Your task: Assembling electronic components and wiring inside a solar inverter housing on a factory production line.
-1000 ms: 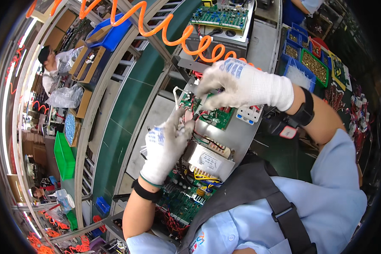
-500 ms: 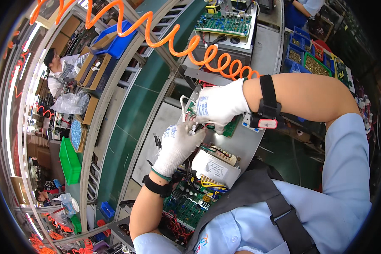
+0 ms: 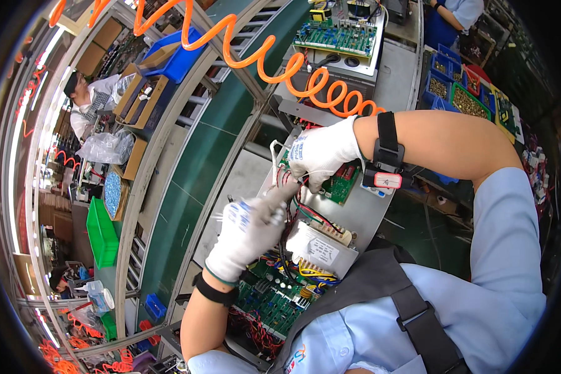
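Note:
My right hand (image 3: pixel 325 149), in a white knitted glove, reaches over a green circuit board (image 3: pixel 340 189). Its fingers are bent and closed around a bunch of thin wires (image 3: pixel 302 193) at the board's left edge. Beside it, my gloved left hand (image 3: pixel 246 234) is smeared by motion, its fingertips close to the same wires; whether it grips any is unclear. Just below sits a white-wrapped transformer (image 3: pixel 323 249), with dark, red and green leads running by its top. A larger green circuit board (image 3: pixel 271 302) with blue parts lies nearer my body. A white cable loop (image 3: pixel 274 149) rises beside my right hand.
An orange coiled hose (image 3: pixel 262 68) hangs across the far side. Beyond the bench runs a green conveyor belt (image 3: pixel 187 168). Another open unit (image 3: pixel 336 37) stands farther off. Bins of small metal parts (image 3: pixel 467 100) stand at right. Other people work at left and far right.
My left hand has drawn back slightly toward lower left, and its fingers now blur. My right hand stays at the wires. The whole view has shifted slightly.

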Tool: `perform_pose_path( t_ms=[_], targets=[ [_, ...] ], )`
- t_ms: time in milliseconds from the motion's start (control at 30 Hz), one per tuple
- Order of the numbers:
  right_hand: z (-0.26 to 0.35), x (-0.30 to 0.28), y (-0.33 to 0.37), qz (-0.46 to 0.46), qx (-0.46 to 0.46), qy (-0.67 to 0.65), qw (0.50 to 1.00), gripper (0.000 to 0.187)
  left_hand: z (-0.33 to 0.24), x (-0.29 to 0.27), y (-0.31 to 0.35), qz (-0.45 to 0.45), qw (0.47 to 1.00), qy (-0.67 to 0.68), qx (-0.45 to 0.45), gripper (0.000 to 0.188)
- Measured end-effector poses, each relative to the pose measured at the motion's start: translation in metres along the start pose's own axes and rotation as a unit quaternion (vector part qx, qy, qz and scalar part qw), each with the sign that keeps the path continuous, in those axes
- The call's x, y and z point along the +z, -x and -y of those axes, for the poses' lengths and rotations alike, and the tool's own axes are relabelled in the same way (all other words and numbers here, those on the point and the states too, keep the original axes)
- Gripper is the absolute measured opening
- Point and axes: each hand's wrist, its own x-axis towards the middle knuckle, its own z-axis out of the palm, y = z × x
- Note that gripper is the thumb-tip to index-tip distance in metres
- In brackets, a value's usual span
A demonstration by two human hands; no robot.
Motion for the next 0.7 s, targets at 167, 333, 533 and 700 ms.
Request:
perform_pose_path(
  t_ms=[167,333,533,700],
  targets=[
    [0.001,-0.005,0.0,0.016,0.009,-0.003,1.0,0.033,-0.01,0.008,-0.016,0.108,0.966,-0.199,0.122,0.04],
    [-0.005,0.003,0.002,-0.026,-0.006,0.007,1.0,0.031,-0.014,0.012,0.0,0.08,0.954,-0.261,0.127,0.013],
    [-0.012,0.014,-0.002,-0.044,-0.041,0.055,0.997,0.029,-0.01,0.014,0.009,0.087,0.977,-0.173,0.086,0.018],
    [-0.009,0.014,-0.002,0.035,-0.045,0.022,0.998,0.029,-0.004,0.005,0.006,0.146,0.963,0.206,-0.099,0.028]
  ],
)
